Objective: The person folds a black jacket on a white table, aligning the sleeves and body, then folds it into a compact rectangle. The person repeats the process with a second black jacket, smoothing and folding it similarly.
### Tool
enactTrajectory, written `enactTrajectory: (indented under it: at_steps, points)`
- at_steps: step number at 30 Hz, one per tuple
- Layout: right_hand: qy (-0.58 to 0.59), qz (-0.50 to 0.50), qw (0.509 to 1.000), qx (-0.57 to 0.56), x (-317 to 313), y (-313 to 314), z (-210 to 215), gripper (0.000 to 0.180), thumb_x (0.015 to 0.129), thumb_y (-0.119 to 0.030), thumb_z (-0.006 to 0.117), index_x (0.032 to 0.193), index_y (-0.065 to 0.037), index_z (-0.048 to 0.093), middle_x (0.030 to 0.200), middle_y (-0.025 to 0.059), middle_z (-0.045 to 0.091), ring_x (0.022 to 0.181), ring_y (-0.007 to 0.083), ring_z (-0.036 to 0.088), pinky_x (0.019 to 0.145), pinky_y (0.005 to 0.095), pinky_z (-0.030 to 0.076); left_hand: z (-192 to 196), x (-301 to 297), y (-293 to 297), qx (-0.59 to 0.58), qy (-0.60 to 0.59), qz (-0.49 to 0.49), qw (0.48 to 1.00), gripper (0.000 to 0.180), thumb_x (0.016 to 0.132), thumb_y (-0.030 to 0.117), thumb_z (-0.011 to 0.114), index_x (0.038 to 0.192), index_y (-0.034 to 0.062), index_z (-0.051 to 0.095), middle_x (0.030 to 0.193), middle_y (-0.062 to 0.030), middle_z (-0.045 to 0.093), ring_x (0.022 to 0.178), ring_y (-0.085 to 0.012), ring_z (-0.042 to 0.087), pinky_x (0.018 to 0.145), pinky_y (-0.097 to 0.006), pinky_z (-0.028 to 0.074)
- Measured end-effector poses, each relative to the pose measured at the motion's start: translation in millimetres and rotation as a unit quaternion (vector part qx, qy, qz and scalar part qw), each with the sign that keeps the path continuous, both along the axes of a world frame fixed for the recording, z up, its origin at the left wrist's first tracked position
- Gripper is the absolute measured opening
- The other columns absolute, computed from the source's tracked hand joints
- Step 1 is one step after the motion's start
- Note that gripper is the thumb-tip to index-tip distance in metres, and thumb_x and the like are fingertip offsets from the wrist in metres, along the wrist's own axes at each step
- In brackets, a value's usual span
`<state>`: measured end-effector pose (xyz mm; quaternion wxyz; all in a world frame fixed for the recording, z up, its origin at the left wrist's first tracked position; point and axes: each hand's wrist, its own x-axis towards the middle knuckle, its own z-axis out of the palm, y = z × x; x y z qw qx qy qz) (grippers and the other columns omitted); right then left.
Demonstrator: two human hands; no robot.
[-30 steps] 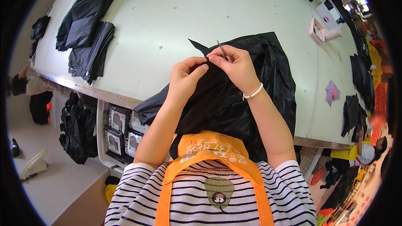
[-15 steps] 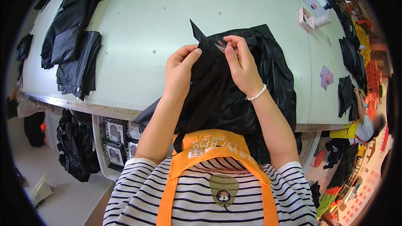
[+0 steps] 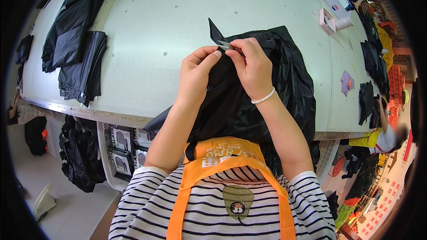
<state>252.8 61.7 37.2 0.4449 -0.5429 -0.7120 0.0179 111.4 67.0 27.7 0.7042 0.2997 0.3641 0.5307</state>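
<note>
Shiny black fabric [image 3: 289, 71], probably a garment, lies crumpled over the table's front edge and down toward my lap. My left hand [image 3: 195, 69] pinches its edge between thumb and forefinger, and a narrow pointed end of the cloth sticks up beyond. Closed in my right hand [image 3: 253, 64] are small metal thread snips [image 3: 224, 45]. Their pointed blades face left and reach the cloth edge right by my left fingertips. Most of the snips is hidden in my right fingers.
Folded black cloth [image 3: 82, 69] is stacked on the pale table [image 3: 147, 26] at left. A pink box [image 3: 327, 21] and purple scrap [image 3: 347, 82] lie at right. Below the front edge stands a white basket [image 3: 106, 160] of packets. Other people work at far left and right.
My right hand has turned and closed in toward my left, bringing the snips' blades to the cloth edge. My left hand has shifted slightly right, still pinching the fabric.
</note>
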Motion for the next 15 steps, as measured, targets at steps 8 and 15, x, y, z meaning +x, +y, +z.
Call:
enactTrajectory:
  at_steps: [8, 15]
  points:
    - [0.004, -0.004, 1.000, -0.004, 2, -3, 2, 0.015, 0.082, -0.020, 0.069, 0.085, -0.009, 0.059, 0.076, 0.0025, 0.057, 0.065, 0.0211, 0.058, 0.054, 0.0300, 0.047, 0, -1, 0, 0.000, 0.008, 0.007, 1.000, 0.015, 0.086, 0.007, 0.063, 0.096, -0.0030, 0.066, 0.085, -0.0020, 0.065, 0.074, -0.0054, 0.057, 0.066, -0.019, 0.045]
    - [-0.054, 0.001, 0.999, 0.001, 4, -4, 13, 0.016, 0.082, -0.020, 0.069, 0.085, -0.008, 0.059, 0.077, 0.0025, 0.057, 0.064, 0.0205, 0.058, 0.053, 0.0297, 0.046, 3, 6, -2, 0.099, 0.181, 0.060, 0.977, 0.015, 0.083, 0.006, 0.065, 0.093, -0.0048, 0.067, 0.078, -0.0003, 0.064, 0.070, -0.0041, 0.054, 0.063, -0.019, 0.043]
